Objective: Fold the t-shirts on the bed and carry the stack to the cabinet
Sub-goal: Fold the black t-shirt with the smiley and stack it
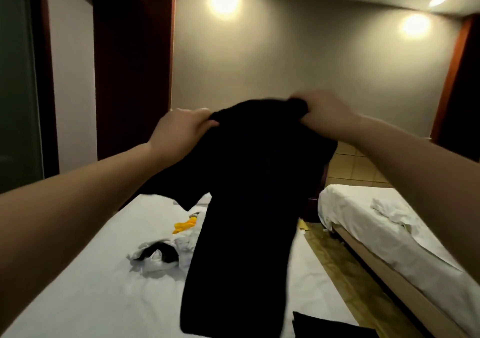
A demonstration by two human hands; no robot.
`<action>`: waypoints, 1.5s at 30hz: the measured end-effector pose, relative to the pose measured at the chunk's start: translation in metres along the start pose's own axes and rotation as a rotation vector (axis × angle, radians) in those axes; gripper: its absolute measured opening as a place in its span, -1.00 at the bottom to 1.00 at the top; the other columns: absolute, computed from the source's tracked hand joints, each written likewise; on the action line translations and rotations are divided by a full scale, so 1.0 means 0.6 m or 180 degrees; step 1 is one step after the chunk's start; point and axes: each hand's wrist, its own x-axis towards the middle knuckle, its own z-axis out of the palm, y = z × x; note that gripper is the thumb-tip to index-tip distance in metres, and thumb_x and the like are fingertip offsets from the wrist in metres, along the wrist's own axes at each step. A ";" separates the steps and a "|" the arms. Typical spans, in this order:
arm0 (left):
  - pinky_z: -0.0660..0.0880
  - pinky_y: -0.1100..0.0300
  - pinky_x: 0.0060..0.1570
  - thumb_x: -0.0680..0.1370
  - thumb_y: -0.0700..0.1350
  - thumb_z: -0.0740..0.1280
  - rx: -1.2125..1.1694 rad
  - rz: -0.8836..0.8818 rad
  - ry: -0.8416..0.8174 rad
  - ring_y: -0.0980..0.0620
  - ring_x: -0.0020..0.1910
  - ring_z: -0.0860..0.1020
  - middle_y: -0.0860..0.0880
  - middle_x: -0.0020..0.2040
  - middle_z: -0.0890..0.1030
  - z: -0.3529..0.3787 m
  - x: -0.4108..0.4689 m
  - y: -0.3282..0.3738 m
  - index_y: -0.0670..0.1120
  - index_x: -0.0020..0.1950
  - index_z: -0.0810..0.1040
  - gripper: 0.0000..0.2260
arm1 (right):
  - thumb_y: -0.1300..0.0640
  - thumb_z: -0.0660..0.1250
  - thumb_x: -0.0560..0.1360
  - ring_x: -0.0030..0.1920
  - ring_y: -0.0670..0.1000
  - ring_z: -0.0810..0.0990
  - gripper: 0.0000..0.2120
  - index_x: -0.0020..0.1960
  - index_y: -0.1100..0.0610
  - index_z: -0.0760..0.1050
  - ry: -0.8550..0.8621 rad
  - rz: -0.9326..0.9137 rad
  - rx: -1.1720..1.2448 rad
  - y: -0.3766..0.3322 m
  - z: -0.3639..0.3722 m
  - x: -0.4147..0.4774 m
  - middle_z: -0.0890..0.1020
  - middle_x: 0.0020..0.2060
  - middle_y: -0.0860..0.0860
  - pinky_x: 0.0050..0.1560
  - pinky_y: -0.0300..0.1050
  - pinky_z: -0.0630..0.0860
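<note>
A black t-shirt hangs in the air over the white bed. My left hand grips its top left edge and my right hand grips its top right edge, both raised at chest height. The shirt's lower hem reaches down to the bed sheet. On the bed behind it lies a crumpled pile of white, black and yellow garments. A dark folded piece of cloth lies on the bed at the lower right.
A second bed with white sheets and a crumpled white cloth stands to the right, across a narrow aisle with patterned floor. A plain wall with lamps is ahead. Dark wooden panels stand at the left.
</note>
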 end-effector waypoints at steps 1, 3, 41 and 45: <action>0.50 -0.12 -0.13 0.55 0.11 0.09 0.0165 0.0107 -0.0243 -0.21 -0.15 0.58 -0.20 -0.15 0.61 0.003 -0.006 0.001 -0.18 -0.01 0.53 -0.60 | 0.20 0.34 0.48 0.05 0.10 0.54 -0.79 0.11 0.14 0.54 -0.0620 0.0025 -0.0140 -0.003 0.005 -0.005 0.61 -0.03 0.09 -0.12 -0.14 0.34; 0.50 -0.12 -0.09 0.60 0.05 0.13 0.0165 0.0066 -0.0565 -0.19 -0.14 0.57 -0.20 -0.14 0.59 -0.004 -0.013 -0.005 -0.17 -0.07 0.50 -0.69 | 0.13 0.34 0.50 0.01 0.02 0.52 -0.78 0.13 0.11 0.54 -0.0947 -0.0083 -0.0223 -0.001 0.007 -0.019 0.56 -0.08 0.00 -0.17 -0.18 0.28; 0.56 0.20 -0.23 0.21 0.21 0.53 -0.2002 -0.0811 -0.4423 -0.01 -0.23 0.64 -0.07 -0.19 0.66 -0.055 -0.029 -0.024 -0.02 -0.15 0.68 -0.63 | 0.13 0.42 0.33 -0.24 0.01 0.69 -0.92 -0.21 0.11 0.65 -0.3354 0.0731 0.1848 -0.005 0.016 -0.093 0.70 -0.22 0.07 -0.28 -0.17 0.62; 0.53 0.21 -0.09 0.26 0.13 0.50 -0.1695 -0.1337 -0.4482 -0.03 -0.07 0.64 -0.07 -0.09 0.67 0.011 -0.051 -0.043 -0.07 -0.05 0.67 -0.62 | 0.08 0.43 0.34 -0.13 0.05 0.69 -0.67 0.06 0.19 0.53 -0.3268 0.1039 0.1673 0.018 0.084 -0.074 0.70 -0.12 0.07 -0.25 -0.17 0.63</action>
